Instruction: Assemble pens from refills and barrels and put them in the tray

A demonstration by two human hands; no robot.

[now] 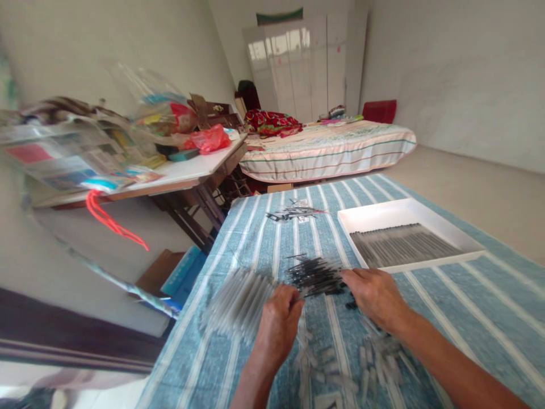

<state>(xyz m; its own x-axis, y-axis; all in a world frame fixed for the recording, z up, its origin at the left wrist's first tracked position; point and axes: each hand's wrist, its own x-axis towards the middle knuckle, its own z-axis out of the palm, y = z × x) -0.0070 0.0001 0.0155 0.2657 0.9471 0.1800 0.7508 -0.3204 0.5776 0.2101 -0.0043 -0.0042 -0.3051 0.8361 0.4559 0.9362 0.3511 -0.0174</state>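
Note:
My left hand [279, 324] is closed in a pinch on a thin dark rod that reaches into a heap of black pen refills [315, 275] on the striped blue cloth [468, 318]. My right hand [374, 295] rests palm down at the right edge of that heap, fingers curled against it; what it holds, if anything, is hidden. A fan of clear grey pen barrels [240, 301] lies just left of my left hand. Small grey caps [340, 369] are scattered between my forearms.
A white tray [383, 215] holding a row of dark pens stands at the right rear of the table. A small dark pile [293, 213] lies farther back. A cluttered desk [187, 170] is at the left, a bed [327, 149] and white wardrobe [298, 68] beyond.

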